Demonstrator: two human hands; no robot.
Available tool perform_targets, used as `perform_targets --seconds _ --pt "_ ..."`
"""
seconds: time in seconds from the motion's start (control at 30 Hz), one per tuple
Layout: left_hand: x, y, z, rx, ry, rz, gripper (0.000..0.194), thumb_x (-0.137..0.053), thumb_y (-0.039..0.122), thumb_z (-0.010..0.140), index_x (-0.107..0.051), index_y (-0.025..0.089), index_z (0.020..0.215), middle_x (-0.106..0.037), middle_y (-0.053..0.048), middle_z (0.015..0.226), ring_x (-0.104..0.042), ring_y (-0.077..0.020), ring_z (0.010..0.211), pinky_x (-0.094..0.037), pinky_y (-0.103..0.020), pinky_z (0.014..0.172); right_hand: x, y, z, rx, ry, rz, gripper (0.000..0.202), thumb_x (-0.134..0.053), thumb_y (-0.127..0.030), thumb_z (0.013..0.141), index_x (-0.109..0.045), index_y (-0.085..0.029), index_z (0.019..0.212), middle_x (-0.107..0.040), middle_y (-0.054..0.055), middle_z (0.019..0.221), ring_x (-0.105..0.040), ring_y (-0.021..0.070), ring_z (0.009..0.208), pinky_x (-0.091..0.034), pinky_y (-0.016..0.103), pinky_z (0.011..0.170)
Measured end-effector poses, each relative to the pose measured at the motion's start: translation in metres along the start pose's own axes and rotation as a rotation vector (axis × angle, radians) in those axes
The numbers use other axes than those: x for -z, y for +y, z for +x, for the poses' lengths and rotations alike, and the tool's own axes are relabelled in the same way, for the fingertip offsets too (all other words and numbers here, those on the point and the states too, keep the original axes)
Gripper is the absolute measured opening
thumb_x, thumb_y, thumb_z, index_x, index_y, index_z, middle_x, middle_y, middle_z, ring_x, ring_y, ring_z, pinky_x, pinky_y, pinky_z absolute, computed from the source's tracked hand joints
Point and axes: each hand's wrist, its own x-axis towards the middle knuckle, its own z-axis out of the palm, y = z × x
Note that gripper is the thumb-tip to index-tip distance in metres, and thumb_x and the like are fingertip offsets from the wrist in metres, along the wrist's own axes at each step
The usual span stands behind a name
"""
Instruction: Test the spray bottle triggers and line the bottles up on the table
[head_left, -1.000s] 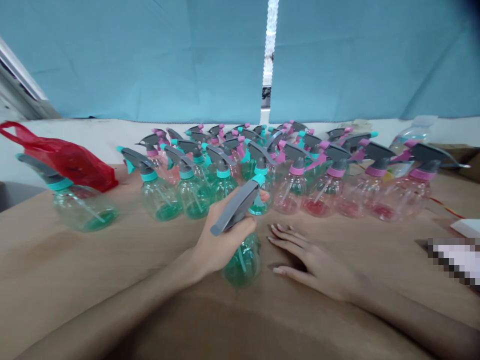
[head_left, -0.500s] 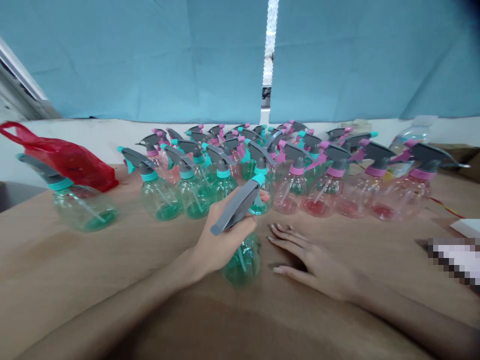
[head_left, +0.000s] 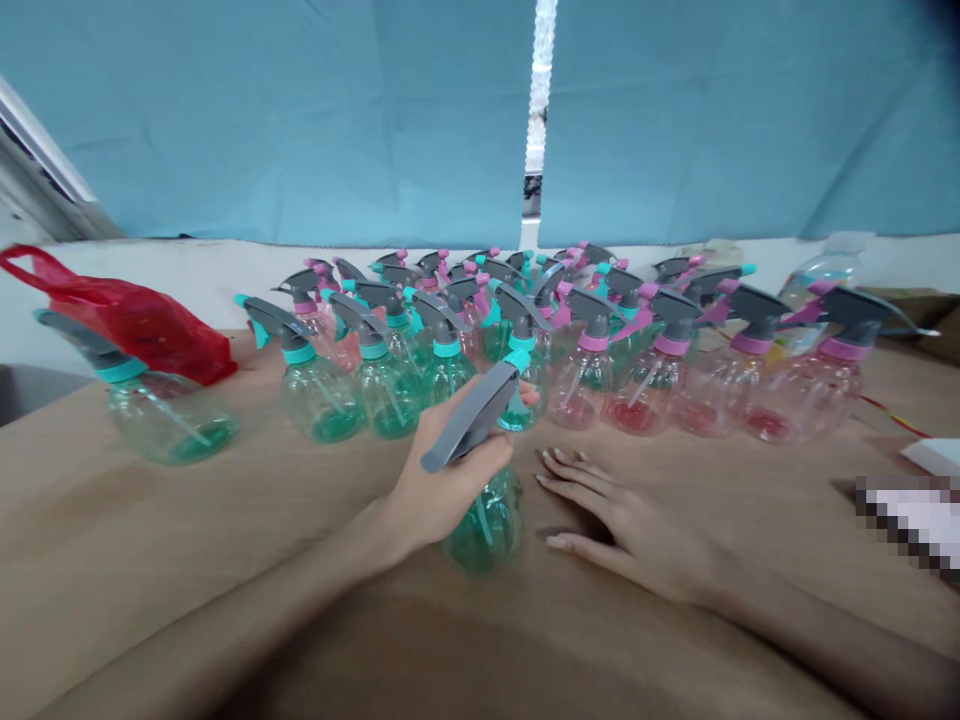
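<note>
Red bag [head_left: 150,320]: crumpled, far left of the left hand [head_left: 426,492] and its fingers [head_left: 491,456], and beyond them.
Lone bottle [head_left: 169,420]: teal collar, green liquid at the base; in front of the bag, well to the left of those fingers.
Teal-collared bottles [head_left: 322,400]: upright in a line with green liquid, starting to the left of the left fingers and running on just behind them.
Left fingers: closed around the upper part of a spray bottle, below its grey head.
Held bottle [head_left: 486,530]: in the left hand's grip, its clear green body showing beneath the fingers, teal nozzle pointing away; whether its base meets the surface [head_left: 112,545] is unclear.
Right hand [head_left: 637,525]: just right of the held bottle, palm down on the surface, fingers loosely spread and gripping nothing.
Pink-collared bottles [head_left: 634,412]: beyond the right fingers and stretching rightward, reddish liquid inside; more sprayers crowd behind both lines.
Large clear bottle [head_left: 829,268]: beyond the right fingers, far to their right.
Thin wire [head_left: 896,415]: red and yellow, well right of the right fingers.
</note>
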Motion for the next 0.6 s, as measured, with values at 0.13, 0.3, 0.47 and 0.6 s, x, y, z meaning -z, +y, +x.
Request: perform_targets --seconds 0.13,0.3,0.47,0.6 --pt "0.0009 -0.0005 -0.0003 0.01 -0.007 -0.012 0.032 -0.052 0.022 0.076 -0.06 0.025 0.107 -0.043 0.007 0.056 -0.042 -0.0134 0.052 -0.036 -0.027 0.055 0.0013 -0.0014 0.0006 -0.01 -0.024 -0.022 0.062 -0.046 -0.055 0.089 -0.038 -0.023 0.141 -0.031 0.004 0.15 -0.026 0.0244 0.139 -0.025 0.048 0.113" --pt "0.0013 0.0013 -0.0017 0.037 -0.016 -0.013 0.035 -0.051 0.024 0.076 -0.06 0.024 0.11 -0.053 0.005 0.061 -0.049 -0.0159 0.058 -0.036 -0.027 0.055 0.0029 -0.0039 0.0012 -0.029 -0.033 -0.005 0.062 -0.045 -0.056 0.088 -0.039 -0.024 0.141 -0.031 0.004 0.151 -0.026 0.0245 0.139 -0.025 0.048 0.113" --pt "0.0037 0.004 0.0 0.029 -0.019 0.02 0.033 -0.051 0.022 0.073 -0.063 0.024 0.103 -0.051 0.005 0.059 -0.05 -0.0165 0.059 -0.037 -0.027 0.056 0.0016 -0.0025 0.001 -0.004 -0.017 -0.001 0.062 -0.046 -0.055 0.089 -0.038 -0.024 0.141 -0.032 0.005 0.15 -0.027 0.0246 0.139 -0.025 0.049 0.113" --pt "0.0062 0.0004 0.0031 -0.008 -0.039 -0.002 0.028 -0.05 0.021 0.07 -0.064 0.022 0.094 -0.046 0.005 0.056 -0.05 -0.0175 0.063 -0.037 -0.028 0.058 0.0019 -0.0026 0.0016 0.0 -0.013 -0.014 0.062 -0.045 -0.056 0.089 -0.039 -0.023 0.141 -0.032 0.005 0.15 -0.027 0.0243 0.139 -0.025 0.049 0.113"
